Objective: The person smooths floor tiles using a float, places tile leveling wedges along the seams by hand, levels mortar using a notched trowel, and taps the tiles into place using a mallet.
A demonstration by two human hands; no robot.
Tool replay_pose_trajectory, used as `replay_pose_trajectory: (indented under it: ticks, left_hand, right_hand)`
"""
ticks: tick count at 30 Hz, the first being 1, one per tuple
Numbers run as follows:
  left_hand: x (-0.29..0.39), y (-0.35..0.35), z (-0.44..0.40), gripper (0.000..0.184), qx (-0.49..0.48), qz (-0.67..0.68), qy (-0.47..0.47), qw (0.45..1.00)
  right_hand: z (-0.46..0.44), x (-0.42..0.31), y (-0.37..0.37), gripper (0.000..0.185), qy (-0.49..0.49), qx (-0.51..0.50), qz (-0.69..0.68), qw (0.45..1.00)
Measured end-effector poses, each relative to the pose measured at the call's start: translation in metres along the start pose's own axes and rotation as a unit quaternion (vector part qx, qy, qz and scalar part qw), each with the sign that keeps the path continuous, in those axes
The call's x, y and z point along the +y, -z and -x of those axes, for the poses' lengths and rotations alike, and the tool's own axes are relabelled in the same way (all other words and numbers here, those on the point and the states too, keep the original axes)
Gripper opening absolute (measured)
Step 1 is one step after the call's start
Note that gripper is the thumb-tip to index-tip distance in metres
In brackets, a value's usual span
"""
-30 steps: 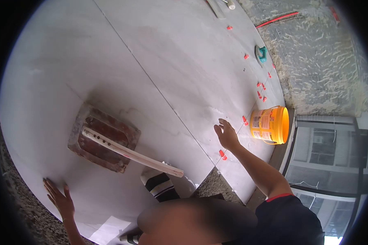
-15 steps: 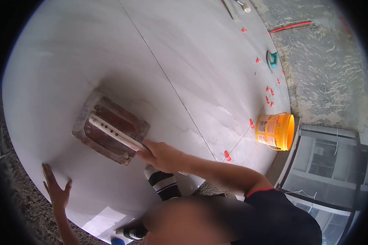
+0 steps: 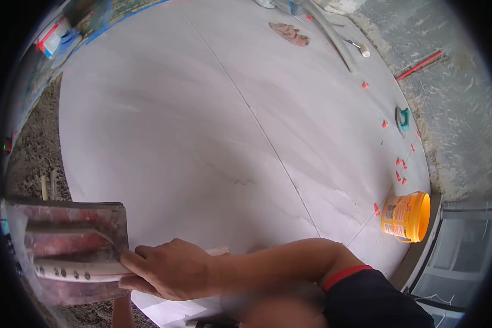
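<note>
– Pale tiled floor (image 3: 202, 126), with coarse bare ground (image 3: 35, 153) along its left edge. Where's the handled board (image 3: 71, 240)?
– Over that edge, near its lower corner. The right hand (image 3: 167, 270) has its fingers wrapped closed around the white handle (image 3: 87, 270), partway along.
– And the left hand?
– Hidden behind the board; I can't tell what its fingers do.
– How will it handle?
– Probably stiff, head-heavy, hardly fragile. Grip near the head; the smeared board may be slippery.
</note>
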State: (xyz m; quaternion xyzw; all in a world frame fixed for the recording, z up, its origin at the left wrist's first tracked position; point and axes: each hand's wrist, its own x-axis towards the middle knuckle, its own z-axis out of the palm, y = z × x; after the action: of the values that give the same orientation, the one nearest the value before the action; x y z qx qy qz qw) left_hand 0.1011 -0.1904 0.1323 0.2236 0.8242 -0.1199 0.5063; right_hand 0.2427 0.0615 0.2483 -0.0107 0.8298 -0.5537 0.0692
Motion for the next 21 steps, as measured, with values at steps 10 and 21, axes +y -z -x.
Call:
replay_pose_trajectory:
  ticks: [10, 21]
  left_hand:
    - [-0.056, -0.086, 0.104, 0.074, 0.063, 0.2, -0.16, 0.965]
    - [-0.125, -0.188, 0.292, 0.029, 0.606, 0.634, 0.099, 0.47]
  right_hand:
    - [0.086, 0.183, 0.023, 0.045, -0.246, 0.028, 0.238, 0.939]
    - [-0.001, 0.069, 0.024, 0.047, -0.274, 0.001, 0.124, 0.954]
